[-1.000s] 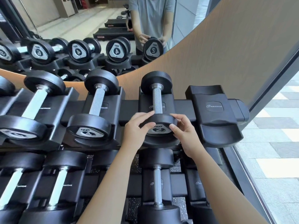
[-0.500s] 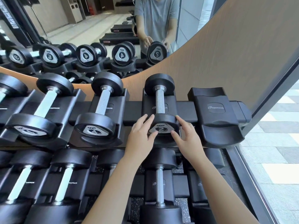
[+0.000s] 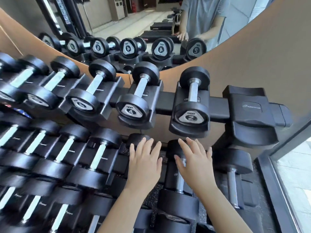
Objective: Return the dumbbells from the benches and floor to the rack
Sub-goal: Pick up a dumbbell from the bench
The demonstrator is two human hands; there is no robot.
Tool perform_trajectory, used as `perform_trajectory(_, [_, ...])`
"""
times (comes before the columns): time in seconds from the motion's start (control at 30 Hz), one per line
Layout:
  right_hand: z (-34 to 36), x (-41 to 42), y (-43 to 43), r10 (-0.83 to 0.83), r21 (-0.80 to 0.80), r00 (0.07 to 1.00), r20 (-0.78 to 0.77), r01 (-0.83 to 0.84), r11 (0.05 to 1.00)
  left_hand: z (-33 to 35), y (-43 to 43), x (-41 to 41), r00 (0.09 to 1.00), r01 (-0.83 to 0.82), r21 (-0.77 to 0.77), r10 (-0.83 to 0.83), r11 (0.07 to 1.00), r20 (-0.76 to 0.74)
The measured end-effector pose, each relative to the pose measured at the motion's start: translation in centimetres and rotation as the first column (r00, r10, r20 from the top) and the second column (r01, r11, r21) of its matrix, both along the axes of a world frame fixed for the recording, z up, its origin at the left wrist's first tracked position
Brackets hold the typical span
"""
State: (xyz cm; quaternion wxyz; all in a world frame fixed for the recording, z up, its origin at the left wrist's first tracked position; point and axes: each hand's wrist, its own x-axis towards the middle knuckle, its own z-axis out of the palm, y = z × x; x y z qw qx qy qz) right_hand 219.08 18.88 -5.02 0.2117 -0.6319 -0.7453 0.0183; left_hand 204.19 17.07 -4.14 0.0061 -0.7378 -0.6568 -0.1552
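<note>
Neither hand holds anything: the left hand (image 3: 144,163) and the right hand (image 3: 196,165) are side by side, palms down, with fingers straight and spread apart, in front of the lower tier of the rack (image 3: 165,102). Whether they touch the dumbbells beneath them cannot be told. At the far left, the rows of larger dumbbells are blurred. Further right on the top tier, a dumbbell marked 4 (image 3: 139,96) lies in its cradle. Beside it, above the right hand and apart from it, the dumbbell marked 2 (image 3: 193,93) lies in its own cradle, its handle pointing toward the mirror (image 3: 134,22). Just right of that sits the end cradle (image 3: 250,111), which bears a Nautilus logo.
</note>
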Motion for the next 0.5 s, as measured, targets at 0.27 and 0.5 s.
perform_trajectory(0.27, [0.3, -5.3, -3.9, 0.194, -0.016, 0.981, 0.012, -0.193, 0.981, 0.0, -6.6, -3.9, 0.988, -0.156, -0.003, 0.156, 0.988, 0.007])
perform_trajectory(0.5, [1.3, -11.7, -11.2, 0.403, 0.016, 0.915, 0.035, -0.404, 0.915, -0.3, -15.9, -9.5, 0.931, -0.366, 0.002, 0.366, 0.931, 0.001])
